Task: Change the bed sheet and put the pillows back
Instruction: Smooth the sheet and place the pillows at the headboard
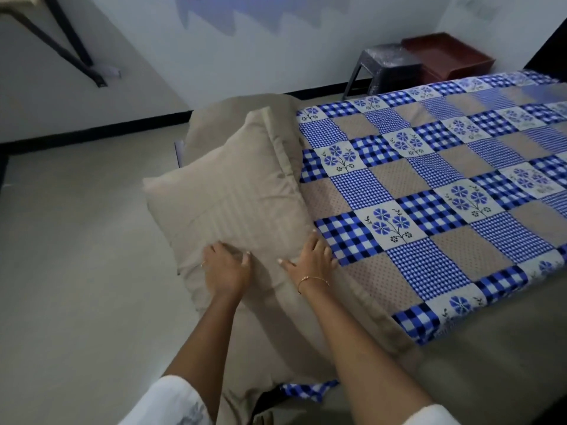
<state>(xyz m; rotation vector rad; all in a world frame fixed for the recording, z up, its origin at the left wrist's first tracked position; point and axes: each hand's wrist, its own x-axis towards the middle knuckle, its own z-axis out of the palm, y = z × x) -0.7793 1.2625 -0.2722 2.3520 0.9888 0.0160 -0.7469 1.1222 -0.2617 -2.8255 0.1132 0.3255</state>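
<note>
At the head end of the bed (pixel 478 360), I see both hands on the top pillow (pixel 233 191), which lies over a second pillow (pixel 214 124) of the same tan cloth. My left hand (pixel 225 265) lies flat near the pillow's near corner, fingers spread and straight, pressing into the cloth. My right hand (pixel 310 257) rests at the pillow's right edge, fingers spread, fingertips touching the seam where pillow meets bed sheet (pixel 429 185); a thin bracelet (pixel 310 280) circles that wrist. Neither hand is curled round anything.

The blue checked and flowered bed sheet is spread smooth across the mattress, its near edge hanging over the side, one corner (pixel 310 389) drooping below the pillows. The pillows overhang the bed's left end slightly. Left of them lies open pale floor (pixel 76 256).

Beyond the far side of the bed stand a dark stool (pixel 386 65) and a reddish-brown box (pixel 451 53), touching each other against the white wall (pixel 245 65). At upper left, dark slanted legs (pixel 61 41) of some furniture come down near the wall. Room light is dim.
</note>
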